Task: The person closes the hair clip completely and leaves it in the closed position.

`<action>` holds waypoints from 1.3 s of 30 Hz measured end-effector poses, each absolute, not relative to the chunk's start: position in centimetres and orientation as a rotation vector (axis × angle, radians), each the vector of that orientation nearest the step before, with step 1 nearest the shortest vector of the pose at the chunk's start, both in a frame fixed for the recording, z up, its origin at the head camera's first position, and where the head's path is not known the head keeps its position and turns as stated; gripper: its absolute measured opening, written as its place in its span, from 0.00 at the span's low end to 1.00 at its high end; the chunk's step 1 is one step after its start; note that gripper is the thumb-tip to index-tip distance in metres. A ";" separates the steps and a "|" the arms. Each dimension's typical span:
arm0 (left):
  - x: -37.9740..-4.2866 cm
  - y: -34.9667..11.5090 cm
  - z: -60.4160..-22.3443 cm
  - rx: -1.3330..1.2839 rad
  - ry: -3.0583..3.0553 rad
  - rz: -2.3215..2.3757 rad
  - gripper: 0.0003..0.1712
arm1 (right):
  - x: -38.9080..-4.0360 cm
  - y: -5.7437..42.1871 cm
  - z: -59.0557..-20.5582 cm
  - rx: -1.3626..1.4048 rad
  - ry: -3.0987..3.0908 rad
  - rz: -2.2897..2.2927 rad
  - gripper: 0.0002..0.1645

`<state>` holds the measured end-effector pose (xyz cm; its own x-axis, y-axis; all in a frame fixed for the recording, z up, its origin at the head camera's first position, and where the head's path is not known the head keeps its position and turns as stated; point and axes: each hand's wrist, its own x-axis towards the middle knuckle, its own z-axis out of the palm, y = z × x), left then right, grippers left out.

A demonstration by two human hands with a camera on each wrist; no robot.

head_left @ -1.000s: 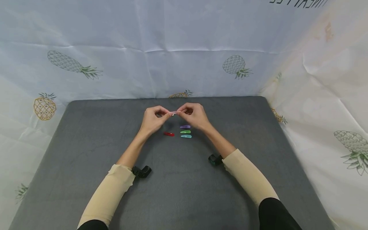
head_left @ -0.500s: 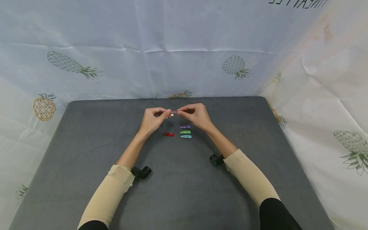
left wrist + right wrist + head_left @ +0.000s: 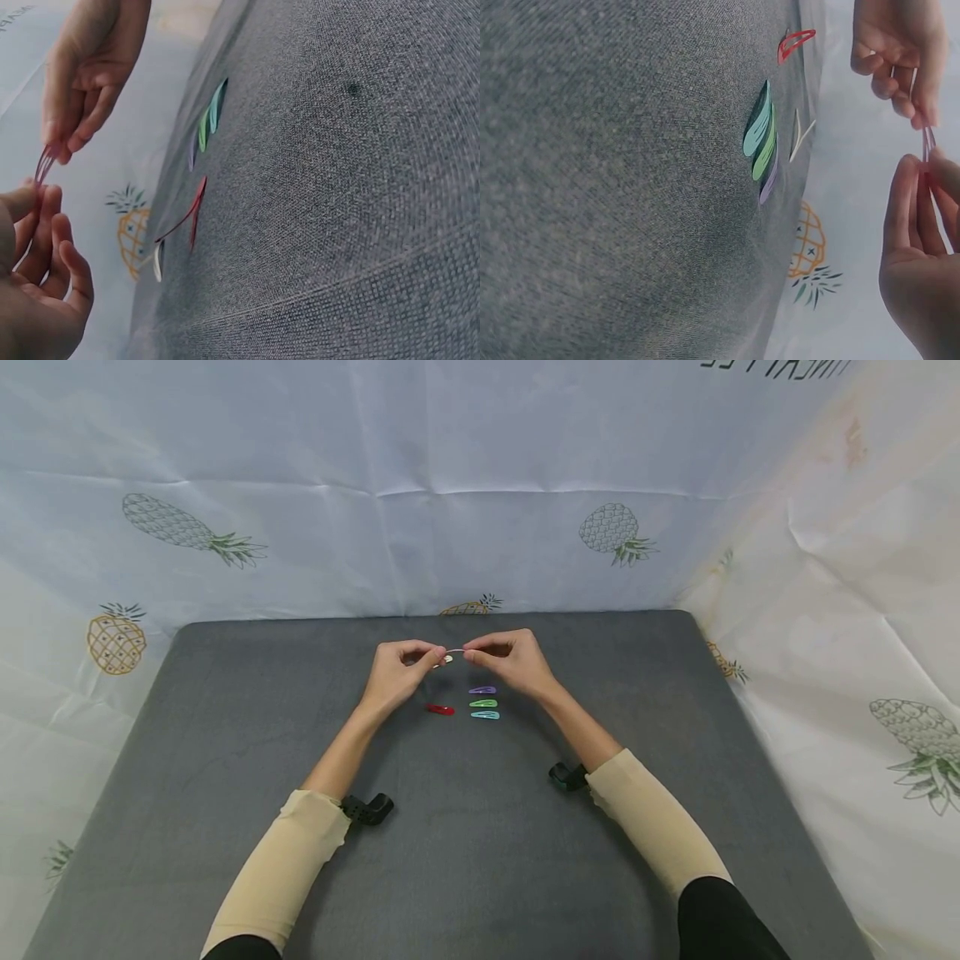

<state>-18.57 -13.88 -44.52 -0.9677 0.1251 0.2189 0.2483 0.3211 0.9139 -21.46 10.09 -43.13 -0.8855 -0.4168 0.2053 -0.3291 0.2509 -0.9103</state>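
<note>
Both hands hold a pink snap hair clip [image 3: 46,161] above the table, stretched between their fingertips. My left hand [image 3: 396,677] pinches one end with thumb and fingers, and my right hand [image 3: 519,666] pinches the other. In the head view the clip is a thin, slightly bowed line. Below, a purple hair clip [image 3: 482,691], a green hair clip [image 3: 483,703] and a light blue hair clip [image 3: 485,715] lie in a column. To their left lies a red hair clip [image 3: 795,45], its parts spread apart. A white hair clip [image 3: 801,139], also spread, lies farther back, partly behind the left hand in the head view.
A dark grey cloth covers the table [image 3: 465,860]. Behind it hangs a pale curtain [image 3: 390,552] printed with pineapples. Each forearm carries a black wrist camera, one on the left [image 3: 367,810] and one on the right [image 3: 567,776].
My right hand has shifted slightly right and its fingers have straightened. The pink clip has turned to a thinner edge-on line. More of the white clip shows beside the left thumb.
</note>
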 end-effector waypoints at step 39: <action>-18.9 -12.7 -45.0 -0.446 -2.533 -1.632 0.09 | -21.8 12.3 -43.7 -0.483 2.282 -1.728 0.14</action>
